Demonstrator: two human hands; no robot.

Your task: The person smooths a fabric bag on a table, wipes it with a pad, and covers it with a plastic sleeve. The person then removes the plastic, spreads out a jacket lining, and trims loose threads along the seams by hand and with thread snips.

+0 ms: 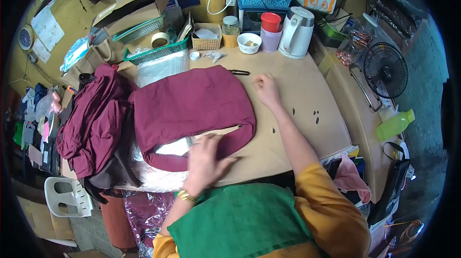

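Observation:
A maroon fabric bag [192, 99] lies flat on the brown table [278, 147], its zipped opening towards me and partly open, with something pale and shiny showing inside. My left hand [205, 159] rests at that opening with its fingers spread, the thumb pointing right. Beyond the bag's right side, my right hand [265, 89] is over the table with its fingers curled; whatever it may hold is too small to make out. A black tool [239, 72], perhaps thread snips, lies by the bag's top right corner.
More maroon fabric [98, 119] is heaped at the left. Clear plastic bags [163, 68] lie behind the bag. Along the back stand a green basket [158, 54], a white bowl [249, 43] and a white kettle [296, 32]. A black fan [385, 71] is at the right.

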